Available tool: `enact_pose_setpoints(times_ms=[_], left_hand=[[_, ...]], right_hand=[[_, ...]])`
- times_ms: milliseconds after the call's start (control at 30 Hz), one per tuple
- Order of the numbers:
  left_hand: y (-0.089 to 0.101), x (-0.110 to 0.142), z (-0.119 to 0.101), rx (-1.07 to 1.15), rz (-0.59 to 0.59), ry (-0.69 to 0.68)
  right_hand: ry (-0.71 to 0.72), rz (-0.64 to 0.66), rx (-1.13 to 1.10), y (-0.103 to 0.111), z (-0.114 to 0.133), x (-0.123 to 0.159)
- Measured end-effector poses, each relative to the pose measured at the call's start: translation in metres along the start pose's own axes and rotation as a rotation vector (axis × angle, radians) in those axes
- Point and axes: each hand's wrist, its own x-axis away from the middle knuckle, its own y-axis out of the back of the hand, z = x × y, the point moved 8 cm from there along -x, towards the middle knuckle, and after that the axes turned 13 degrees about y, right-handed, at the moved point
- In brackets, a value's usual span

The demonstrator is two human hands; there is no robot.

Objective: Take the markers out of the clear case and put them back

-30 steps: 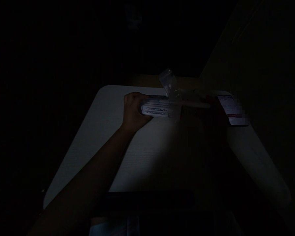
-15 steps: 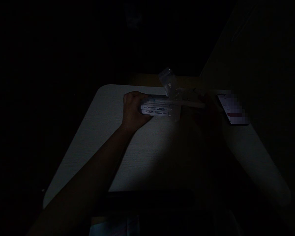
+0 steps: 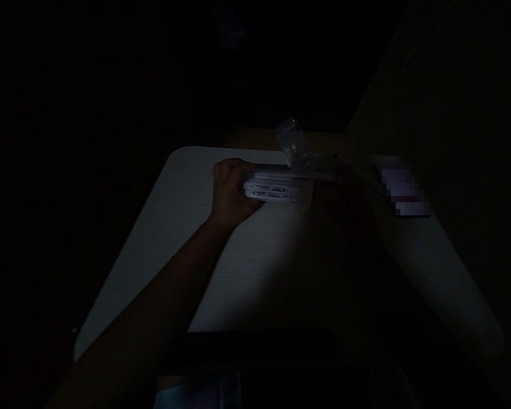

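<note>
The scene is very dark. My left hand is closed around a bundle of white pens lying sideways near the back of the white table, two with dark printed labels. Clear plastic packaging covers their right end, and a crumpled clear flap sticks up behind it. My right hand, deep in shadow, is just right of the packaging's open-looking end. Its fingers cannot be made out, nor whether anything is in them.
A phone, its screen blurred out, lies at the right back of the white table. A dark edge crosses the near side, with pale blue printed cloth below. Everything around is nearly black.
A pale pen that stuck out rightwards towards my right hand no longer shows there. My right hand has shifted slightly left, closer to the packaging. My left hand has stayed still.
</note>
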Motion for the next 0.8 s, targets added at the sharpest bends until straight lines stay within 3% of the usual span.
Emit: enact_pose_setpoints(times_ms=[200, 400, 567, 667, 800], left_hand=[[0.0, 0.0, 0.0, -0.014, -0.014, -0.017], [-0.002, -0.001, 0.002, -0.019, 0.014, 0.006], [-0.002, -0.002, 0.003, -0.048, 0.019, 0.043], [0.0, -0.002, 0.001, -0.038, 0.001, 0.033], [0.0, -0.001, 0.001, -0.028, 0.003, 0.033]], right_hand=[[-0.042, 0.139, -0.06, -0.012, -0.012, 0.001], [0.13, 0.191, 0.133, -0.026, 0.003, 0.003], [0.239, 0.245, 0.216, -0.034, 0.001, -0.001], [0.154, 0.177, 0.342, -0.015, -0.008, -0.004], [-0.041, 0.01, 0.734, 0.031, -0.017, 0.0]])
